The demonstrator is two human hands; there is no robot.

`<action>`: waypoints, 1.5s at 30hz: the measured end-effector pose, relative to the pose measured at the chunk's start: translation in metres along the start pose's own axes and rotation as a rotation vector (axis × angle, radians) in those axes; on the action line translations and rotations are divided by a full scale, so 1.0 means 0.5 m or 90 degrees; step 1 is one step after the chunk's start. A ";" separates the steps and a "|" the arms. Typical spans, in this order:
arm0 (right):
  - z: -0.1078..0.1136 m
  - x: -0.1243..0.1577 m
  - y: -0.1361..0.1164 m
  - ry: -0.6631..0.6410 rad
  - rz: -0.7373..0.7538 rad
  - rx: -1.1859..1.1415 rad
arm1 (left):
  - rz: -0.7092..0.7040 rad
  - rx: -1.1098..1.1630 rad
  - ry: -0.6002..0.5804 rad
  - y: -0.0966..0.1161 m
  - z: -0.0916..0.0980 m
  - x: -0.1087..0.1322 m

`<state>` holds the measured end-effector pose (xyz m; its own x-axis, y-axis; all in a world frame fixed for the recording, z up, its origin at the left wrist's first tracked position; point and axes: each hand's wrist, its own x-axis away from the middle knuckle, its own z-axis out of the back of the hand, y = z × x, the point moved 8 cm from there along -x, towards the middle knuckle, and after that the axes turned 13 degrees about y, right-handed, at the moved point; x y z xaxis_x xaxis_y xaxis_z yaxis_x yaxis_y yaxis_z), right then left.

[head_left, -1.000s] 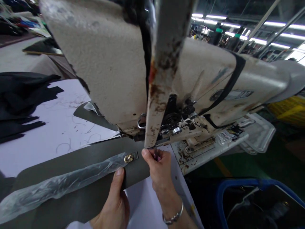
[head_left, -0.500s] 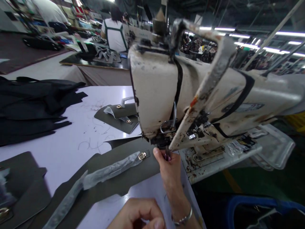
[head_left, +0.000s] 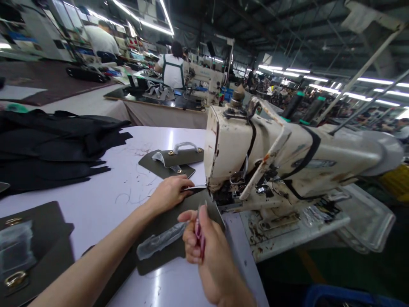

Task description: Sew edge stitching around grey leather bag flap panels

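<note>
A worn cream sewing machine (head_left: pixel 271 157) stands on the white table (head_left: pixel 105 187). A dark olive leather panel (head_left: pixel 166 226) with a plastic-wrapped strap (head_left: pixel 159 242) lies in front of its needle area. My left hand (head_left: pixel 169 194) rests on the panel's far edge by the machine's foot, fingers curled over it. My right hand (head_left: pixel 200 238) is closed on a small pink-handled thread snipper (head_left: pixel 198 232), held just above the panel.
More olive panels with brass fittings (head_left: pixel 172 160) lie behind, and others at the near left (head_left: pixel 28 251). A pile of black fabric (head_left: pixel 54 149) covers the table's left. Other workers (head_left: pixel 172 70) sit at machines further back. A blue bin (head_left: pixel 345 296) is at the lower right.
The view has risen away from the machine. My left hand has moved from the panel's near edge to its far edge by the foot. My right hand has drawn back from the needle with the snipper.
</note>
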<state>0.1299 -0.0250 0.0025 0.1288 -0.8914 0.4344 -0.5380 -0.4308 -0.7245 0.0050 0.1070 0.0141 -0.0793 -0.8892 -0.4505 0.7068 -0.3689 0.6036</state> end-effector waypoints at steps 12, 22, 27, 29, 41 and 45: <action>-0.071 -0.078 0.035 -0.013 -0.233 -0.414 | -0.112 -0.295 0.215 0.047 0.109 0.070; -0.068 -0.111 0.022 0.070 -0.202 -0.450 | -0.136 -0.332 0.221 0.042 0.120 0.069; -0.059 -0.080 0.039 0.011 -0.181 -0.380 | -0.130 -0.435 0.220 0.067 0.139 -0.031; -0.051 -0.059 0.050 -0.020 -0.150 -0.295 | -0.153 -0.444 0.211 0.090 0.139 -0.076; 0.177 0.027 -0.135 0.364 0.560 0.569 | -0.228 0.116 0.054 0.249 -0.052 0.299; 0.161 -0.018 -0.111 0.265 0.457 0.570 | 0.171 0.307 -0.085 0.170 -0.194 0.361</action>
<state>0.2257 -0.0043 -0.0046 -0.3264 -0.9246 -0.1967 0.4075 0.0502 -0.9118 0.1188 -0.0586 -0.0800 -0.0519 -0.9838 -0.1718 0.3156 -0.1794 0.9318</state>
